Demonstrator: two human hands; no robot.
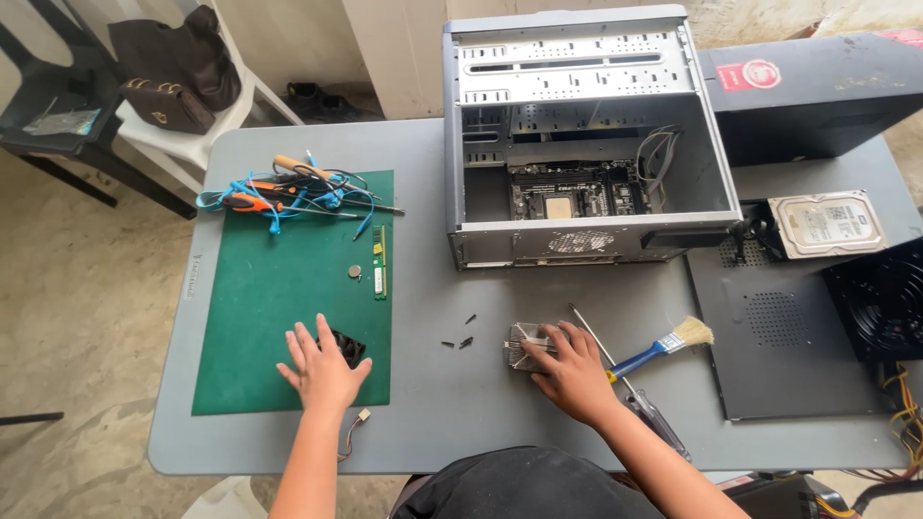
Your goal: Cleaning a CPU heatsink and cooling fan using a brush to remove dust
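Holding two computer parts down on the grey tabletop [423, 317].

Near the person, the left hand [322, 370] lies open and flat on a small black fan [352, 345] on the green mat [250, 317]. The right hand [574, 370] curls its grip around a metal heat sink [524, 343], just beside a screwdriver [625, 384] and a blue brush [663, 346]. Hold the thin fins gently and mind the tiny screws [461, 341]. Farther off stands the open computer case [582, 144].

One open computer case [586, 144], one hard drive [827, 223], one brush [663, 348], three loose screws [460, 338]
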